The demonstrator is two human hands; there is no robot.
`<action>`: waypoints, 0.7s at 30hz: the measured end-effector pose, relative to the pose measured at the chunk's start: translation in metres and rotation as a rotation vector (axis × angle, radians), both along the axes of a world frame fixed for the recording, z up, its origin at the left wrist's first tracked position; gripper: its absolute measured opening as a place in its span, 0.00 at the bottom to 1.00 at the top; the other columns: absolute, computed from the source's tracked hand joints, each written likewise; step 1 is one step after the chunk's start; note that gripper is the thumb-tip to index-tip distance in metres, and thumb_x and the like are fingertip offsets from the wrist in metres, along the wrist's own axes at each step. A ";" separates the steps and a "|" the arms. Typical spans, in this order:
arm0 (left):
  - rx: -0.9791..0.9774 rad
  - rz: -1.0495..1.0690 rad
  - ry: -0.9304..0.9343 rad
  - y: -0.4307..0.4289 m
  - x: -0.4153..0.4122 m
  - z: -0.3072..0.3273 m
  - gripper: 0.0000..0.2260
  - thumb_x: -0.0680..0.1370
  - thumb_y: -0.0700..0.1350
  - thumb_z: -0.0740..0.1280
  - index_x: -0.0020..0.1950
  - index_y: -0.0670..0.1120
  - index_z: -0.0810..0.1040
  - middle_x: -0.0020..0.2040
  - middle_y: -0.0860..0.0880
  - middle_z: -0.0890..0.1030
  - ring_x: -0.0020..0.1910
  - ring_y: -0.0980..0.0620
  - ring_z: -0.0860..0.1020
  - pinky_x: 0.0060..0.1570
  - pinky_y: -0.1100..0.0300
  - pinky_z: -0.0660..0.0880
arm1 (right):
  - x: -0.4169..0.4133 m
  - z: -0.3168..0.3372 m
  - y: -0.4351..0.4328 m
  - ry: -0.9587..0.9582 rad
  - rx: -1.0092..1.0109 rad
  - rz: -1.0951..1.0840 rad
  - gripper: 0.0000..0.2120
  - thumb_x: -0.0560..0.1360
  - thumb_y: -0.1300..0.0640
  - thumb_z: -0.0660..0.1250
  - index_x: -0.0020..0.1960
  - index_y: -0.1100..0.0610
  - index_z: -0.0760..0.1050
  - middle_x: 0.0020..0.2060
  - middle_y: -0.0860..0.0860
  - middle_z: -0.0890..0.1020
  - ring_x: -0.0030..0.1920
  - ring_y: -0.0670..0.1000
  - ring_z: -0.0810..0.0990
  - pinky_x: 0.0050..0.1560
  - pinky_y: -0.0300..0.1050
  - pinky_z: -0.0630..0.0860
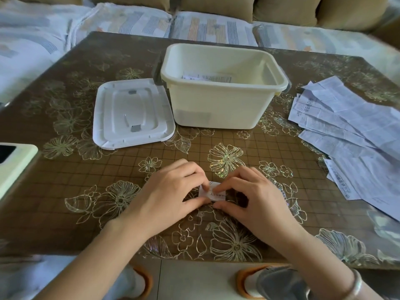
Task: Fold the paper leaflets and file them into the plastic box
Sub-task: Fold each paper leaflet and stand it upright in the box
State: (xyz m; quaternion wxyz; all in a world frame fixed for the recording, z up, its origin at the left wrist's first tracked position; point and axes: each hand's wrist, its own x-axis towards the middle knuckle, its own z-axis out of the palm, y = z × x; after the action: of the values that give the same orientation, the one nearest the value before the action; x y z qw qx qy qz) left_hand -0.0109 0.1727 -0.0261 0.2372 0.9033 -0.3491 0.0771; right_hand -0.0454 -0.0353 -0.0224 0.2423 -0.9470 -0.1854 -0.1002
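A small folded white leaflet (216,194) lies on the table near its front edge. My left hand (171,195) pinches its left end between fingers and thumb. My right hand (253,198) pinches its right end the same way, so most of the paper is hidden. Behind them stands the open cream plastic box (216,109), with folded leaflets (207,77) lying on its bottom. A loose pile of unfolded leaflets (357,135) spreads over the table's right side.
The box's white lid (132,113) lies flat just left of the box. A pale green object (15,163) sits at the table's left edge. A sofa with patterned covers (129,24) runs behind the brown flowered table (86,191).
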 end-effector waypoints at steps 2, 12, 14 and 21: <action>0.039 -0.051 -0.047 0.002 0.004 0.001 0.07 0.74 0.52 0.70 0.47 0.50 0.81 0.48 0.57 0.79 0.49 0.57 0.76 0.41 0.57 0.78 | 0.004 0.003 -0.001 0.016 -0.034 0.038 0.13 0.69 0.39 0.67 0.48 0.45 0.79 0.47 0.40 0.76 0.48 0.43 0.74 0.39 0.45 0.78; -0.276 0.066 0.034 -0.008 0.045 0.055 0.08 0.74 0.51 0.68 0.46 0.49 0.84 0.50 0.59 0.80 0.46 0.66 0.76 0.47 0.70 0.74 | 0.043 0.065 0.013 0.010 0.044 -0.027 0.06 0.71 0.52 0.73 0.47 0.47 0.79 0.38 0.40 0.82 0.36 0.40 0.79 0.37 0.41 0.78; -0.338 0.056 0.013 -0.009 0.062 0.080 0.09 0.74 0.50 0.68 0.46 0.47 0.85 0.46 0.57 0.82 0.46 0.63 0.79 0.47 0.68 0.76 | 0.064 0.090 0.011 0.077 0.130 -0.023 0.06 0.70 0.52 0.74 0.45 0.48 0.79 0.36 0.41 0.82 0.36 0.41 0.80 0.38 0.37 0.77; -0.440 0.301 -0.141 0.009 0.152 0.135 0.05 0.79 0.41 0.67 0.46 0.48 0.82 0.42 0.58 0.82 0.40 0.57 0.79 0.40 0.63 0.75 | 0.169 0.158 -0.016 0.188 0.321 -0.050 0.05 0.71 0.55 0.73 0.40 0.52 0.78 0.31 0.47 0.83 0.31 0.46 0.82 0.36 0.42 0.81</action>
State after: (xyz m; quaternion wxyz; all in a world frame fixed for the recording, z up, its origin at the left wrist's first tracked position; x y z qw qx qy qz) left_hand 0.1411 0.1820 0.1087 0.3885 0.8642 -0.2016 0.2480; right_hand 0.1235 -0.0514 0.1354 0.4039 -0.9057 -0.1200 -0.0454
